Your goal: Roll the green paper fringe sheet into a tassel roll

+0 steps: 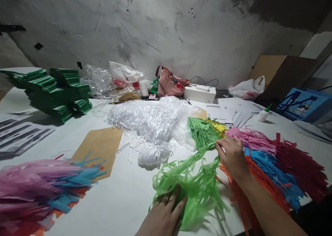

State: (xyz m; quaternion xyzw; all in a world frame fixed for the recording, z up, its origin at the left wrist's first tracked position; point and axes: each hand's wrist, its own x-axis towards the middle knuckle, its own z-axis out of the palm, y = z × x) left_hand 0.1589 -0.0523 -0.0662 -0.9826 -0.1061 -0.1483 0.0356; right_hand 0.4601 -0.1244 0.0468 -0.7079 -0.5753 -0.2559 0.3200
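A light green tissue-paper tassel [193,184] lies loosely spread on the white table in front of me. My left hand [166,208] rests on its near left part, fingers stretched out and apart. My right hand [232,156] has its thumb and forefinger pinched on the upper right end of this green tissue. Just beyond that hand is a stack of darker green fringed tissue [203,132]. Under and beside my right forearm lie fringed bundles in pink [250,139], blue [275,163], orange [267,184] and dark red [298,163].
A heap of white string [155,122] covers the middle of the table. At left are a brown envelope [100,148], pink and blue tassels [38,184] and stacked green cards [54,94]. A small glue bottle [264,115] stands at right, near a blue bag [302,104].
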